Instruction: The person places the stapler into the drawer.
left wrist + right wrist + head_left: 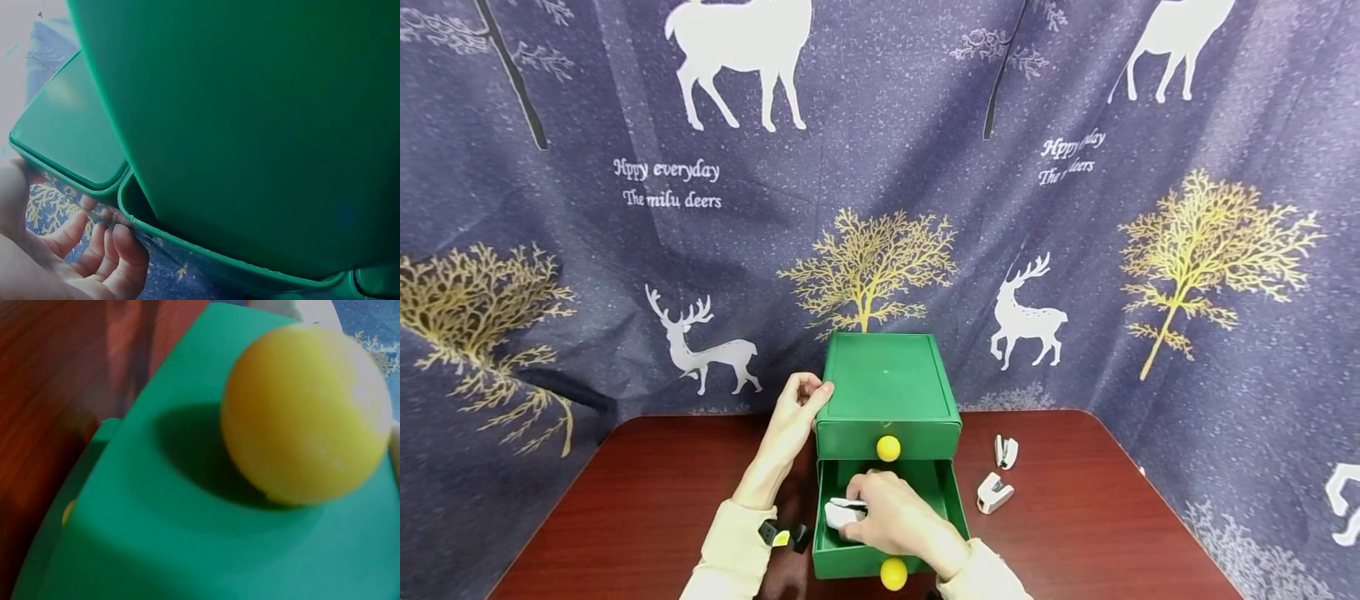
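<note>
A green two-drawer cabinet [883, 375] stands on the table, its upper drawer pushed in and its lower drawer [850, 564] pulled out. Inside the lower drawer, at its left side, my right hand [891, 512] grips a small white stapler [842, 515]; the fingers partly cover it. My left hand [792, 417] rests against the cabinet's left side with its fingertips, near the top front edge. From the left wrist, the bent fingers [128, 256] show beside the green wall. A big yellow ball knob [306, 415] on a green drawer front fills much of the right wrist view.
Two more small white staplers, a farther one [1006, 451] and a nearer one [994, 492], lie on the red-brown table [1075, 517] right of the cabinet. A dark blue cloth [880, 167] printed with deer and trees hangs behind the table.
</note>
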The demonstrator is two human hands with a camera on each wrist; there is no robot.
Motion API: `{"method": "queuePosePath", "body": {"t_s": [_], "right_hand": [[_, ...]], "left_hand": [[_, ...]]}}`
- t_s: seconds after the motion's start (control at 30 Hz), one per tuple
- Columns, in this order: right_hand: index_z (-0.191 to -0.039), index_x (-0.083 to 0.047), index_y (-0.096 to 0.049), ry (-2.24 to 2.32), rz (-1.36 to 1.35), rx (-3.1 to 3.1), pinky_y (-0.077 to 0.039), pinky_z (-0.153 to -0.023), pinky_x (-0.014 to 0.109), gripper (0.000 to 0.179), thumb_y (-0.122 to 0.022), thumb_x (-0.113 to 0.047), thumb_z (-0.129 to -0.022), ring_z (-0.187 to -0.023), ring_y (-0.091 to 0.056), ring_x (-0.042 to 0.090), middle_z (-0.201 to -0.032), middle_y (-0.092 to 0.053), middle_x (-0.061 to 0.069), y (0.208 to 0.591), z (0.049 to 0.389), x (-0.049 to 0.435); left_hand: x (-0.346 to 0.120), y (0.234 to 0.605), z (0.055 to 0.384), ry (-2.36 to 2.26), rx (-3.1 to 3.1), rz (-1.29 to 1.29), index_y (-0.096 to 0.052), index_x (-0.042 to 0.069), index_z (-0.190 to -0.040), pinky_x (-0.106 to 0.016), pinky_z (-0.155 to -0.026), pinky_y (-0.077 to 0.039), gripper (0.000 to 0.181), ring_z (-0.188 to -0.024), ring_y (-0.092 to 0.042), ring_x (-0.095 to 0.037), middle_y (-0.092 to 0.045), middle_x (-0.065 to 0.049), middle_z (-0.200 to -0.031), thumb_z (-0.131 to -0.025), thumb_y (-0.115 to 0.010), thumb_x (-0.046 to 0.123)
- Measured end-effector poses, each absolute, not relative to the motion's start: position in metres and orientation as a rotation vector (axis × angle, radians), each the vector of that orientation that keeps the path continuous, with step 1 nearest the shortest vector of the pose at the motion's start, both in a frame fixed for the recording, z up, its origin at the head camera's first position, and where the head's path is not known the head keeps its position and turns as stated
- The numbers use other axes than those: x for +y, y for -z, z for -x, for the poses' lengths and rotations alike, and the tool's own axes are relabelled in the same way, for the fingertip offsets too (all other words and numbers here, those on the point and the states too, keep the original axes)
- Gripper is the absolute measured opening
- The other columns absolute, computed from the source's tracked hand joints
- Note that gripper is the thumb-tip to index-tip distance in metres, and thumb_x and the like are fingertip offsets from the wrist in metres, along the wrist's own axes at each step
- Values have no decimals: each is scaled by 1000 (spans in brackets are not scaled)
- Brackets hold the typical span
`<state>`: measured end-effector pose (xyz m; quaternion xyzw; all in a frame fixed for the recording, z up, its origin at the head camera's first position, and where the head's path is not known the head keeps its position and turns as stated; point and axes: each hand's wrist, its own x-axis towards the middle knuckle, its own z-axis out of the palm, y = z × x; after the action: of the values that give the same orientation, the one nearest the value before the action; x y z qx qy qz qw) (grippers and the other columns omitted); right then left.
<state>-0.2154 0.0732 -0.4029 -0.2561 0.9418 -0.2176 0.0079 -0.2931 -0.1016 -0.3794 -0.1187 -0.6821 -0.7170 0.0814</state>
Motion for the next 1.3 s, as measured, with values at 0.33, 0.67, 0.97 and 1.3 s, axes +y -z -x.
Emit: {"method": "queuePosePath", "body": {"t_s": [0.33,0.67,0.97,1.3], "right_hand": [[-91,-15,-64,583,688,2927,-46,-69,27,27,-82,-27,-75,-76,-52,11,-85,-58,-5,405,223,61],[-83,-21,-61,454,709,2971,-43,-55,29,28,-86,-30,-72,-65,-48,10,-75,-52,-9,403,223,54],[-82,-24,-60,343,711,2981,-42,-54,32,30,-80,-45,-77,-67,-50,9,-74,-51,-11,401,223,55],[-107,-24,-69,379,854,2946,-46,-62,31,36,-68,-53,-86,-79,-56,8,-92,-61,-11,386,208,69]], "left_hand": [[-103,378,292,2136,-2039,350,-48,0,-109,-24,-56,-39,20,-70,-44,-15,-45,-5,-89,-97,-61,11],[-106,388,303,2114,-2054,313,-49,2,-109,-24,-55,-38,20,-71,-43,-15,-44,-5,-91,-97,-61,12],[-105,403,317,2102,-2037,336,-50,6,-110,-26,-56,-39,28,-72,-44,-15,-45,-4,-92,-96,-65,24],[-104,406,315,2078,-2047,339,-51,8,-107,-26,-56,-39,25,-70,-44,-17,-46,-6,-93,-96,-65,26]]}}
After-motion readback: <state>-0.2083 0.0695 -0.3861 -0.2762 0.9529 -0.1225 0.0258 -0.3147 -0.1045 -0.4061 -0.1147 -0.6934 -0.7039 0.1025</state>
